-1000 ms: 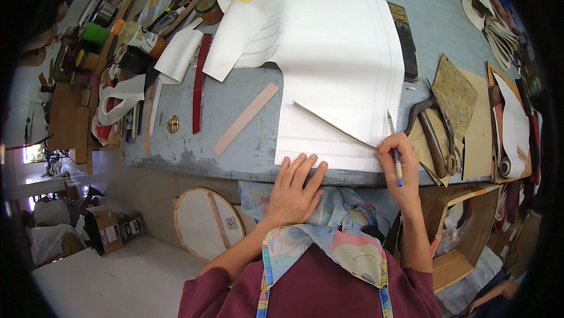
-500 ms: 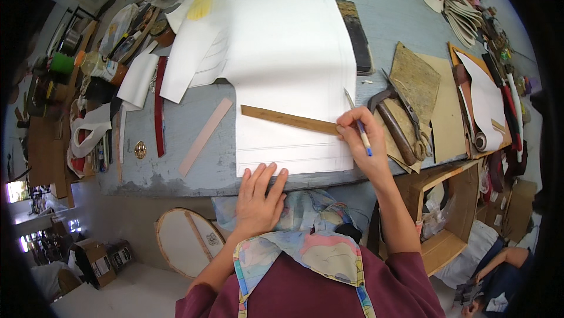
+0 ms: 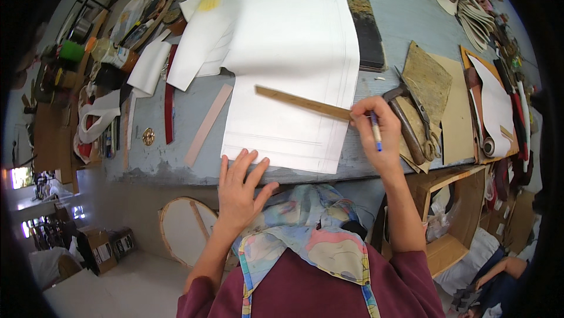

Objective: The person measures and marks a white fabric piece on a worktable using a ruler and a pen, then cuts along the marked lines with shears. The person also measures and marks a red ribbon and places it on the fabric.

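A large white sheet (image 3: 288,124) with thin ruled lines lies on the blue-grey worktable, its near end at a slant. My left hand (image 3: 239,192) is open, fingers spread, with the fingertips on the sheet's near left corner. My right hand (image 3: 379,133) is closed, just off the sheet's right edge. It pinches the right end of a flat brown ruler-like strip (image 3: 305,103), which lies across the sheet or a little above it; I cannot tell which. A pen (image 3: 376,133) with a blue end is tucked in the same hand.
A hammer (image 3: 411,133) and scissors (image 3: 418,98) lie to the right, by tan pieces (image 3: 429,77). Behind the sheet's right edge sits a dark block (image 3: 367,42). A pale pink strip (image 3: 208,125), a red strip (image 3: 170,98) and a brass-coloured disc (image 3: 148,136) lie left. An open drawer (image 3: 452,247) juts out.
The sheet has turned, its near end swinging left along with my left hand. My right hand has moved right, carrying the brown strip and pen.
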`<state>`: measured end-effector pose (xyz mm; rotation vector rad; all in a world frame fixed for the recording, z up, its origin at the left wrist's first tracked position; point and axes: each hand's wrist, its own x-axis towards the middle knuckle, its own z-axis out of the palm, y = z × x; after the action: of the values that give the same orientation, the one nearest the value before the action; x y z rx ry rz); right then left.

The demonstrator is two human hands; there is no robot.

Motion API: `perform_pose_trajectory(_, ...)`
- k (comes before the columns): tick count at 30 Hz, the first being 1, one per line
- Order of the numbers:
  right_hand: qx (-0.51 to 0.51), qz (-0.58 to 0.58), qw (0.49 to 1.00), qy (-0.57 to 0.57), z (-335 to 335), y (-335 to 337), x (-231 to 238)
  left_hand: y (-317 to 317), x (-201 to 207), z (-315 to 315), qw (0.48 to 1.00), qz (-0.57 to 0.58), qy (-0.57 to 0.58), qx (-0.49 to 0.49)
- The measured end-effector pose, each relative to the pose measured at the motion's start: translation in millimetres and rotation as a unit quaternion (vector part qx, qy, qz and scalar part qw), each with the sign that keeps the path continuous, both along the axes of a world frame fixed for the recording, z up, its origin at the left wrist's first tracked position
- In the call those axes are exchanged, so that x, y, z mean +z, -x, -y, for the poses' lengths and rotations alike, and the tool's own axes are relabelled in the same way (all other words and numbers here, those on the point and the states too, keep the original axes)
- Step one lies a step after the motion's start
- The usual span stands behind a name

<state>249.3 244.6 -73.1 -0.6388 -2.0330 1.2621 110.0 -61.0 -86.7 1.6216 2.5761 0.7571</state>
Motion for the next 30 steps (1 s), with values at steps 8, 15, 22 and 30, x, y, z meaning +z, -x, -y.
perform_pose_trajectory(8,-0.019,-0.071,0.993,0.093,-3,-3,6,20,-3,7,0.997,-0.002,-0.047,0.067)
perform_pose_trajectory(15,-0.037,-0.079,0.986,0.139,4,9,1,39,-10,1,0.984,-0.013,-0.109,0.142)
perform_pose_trajectory(22,-0.023,-0.095,0.980,0.173,11,17,0,42,-9,2,0.975,0.009,-0.135,0.176)
perform_pose_trajectory(30,-0.019,-0.113,0.976,0.183,19,18,-4,37,-13,-1,0.970,0.021,-0.158,0.181)
